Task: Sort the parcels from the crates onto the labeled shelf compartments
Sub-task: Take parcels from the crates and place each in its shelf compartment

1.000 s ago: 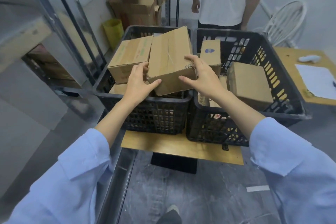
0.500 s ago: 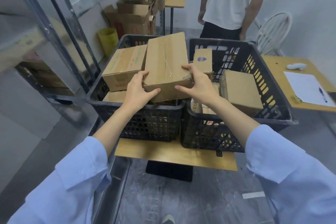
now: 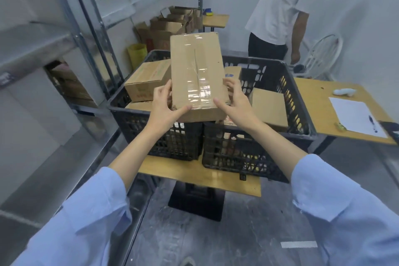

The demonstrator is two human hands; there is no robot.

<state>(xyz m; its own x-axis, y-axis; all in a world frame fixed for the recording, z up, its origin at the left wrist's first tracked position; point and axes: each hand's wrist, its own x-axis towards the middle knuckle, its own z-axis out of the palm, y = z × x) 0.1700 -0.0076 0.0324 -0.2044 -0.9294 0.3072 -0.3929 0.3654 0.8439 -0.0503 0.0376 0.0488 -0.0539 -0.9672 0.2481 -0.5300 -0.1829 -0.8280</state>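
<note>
Shelving [image 3: 54, 34] of grey metal stands far left. Beside it, the left crate [image 3: 183, 144] holds a printed carton [image 3: 149, 80] lying on another box [image 3: 140, 104]. Over the crates' adjoining rims, the left hand [image 3: 165, 107] and right hand [image 3: 237, 101] grasp the near end of a taped parcel [image 3: 197, 75], thumbs on top, its far end tilted upward. The right crate [image 3: 226, 153] holds a plain carton [image 3: 269, 106] and a small blue-marked box [image 3: 234, 71].

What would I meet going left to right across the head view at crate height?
In order: shelf upright, printed box, left hand, taped parcel, right hand, plain box, paper sheet, pen.
</note>
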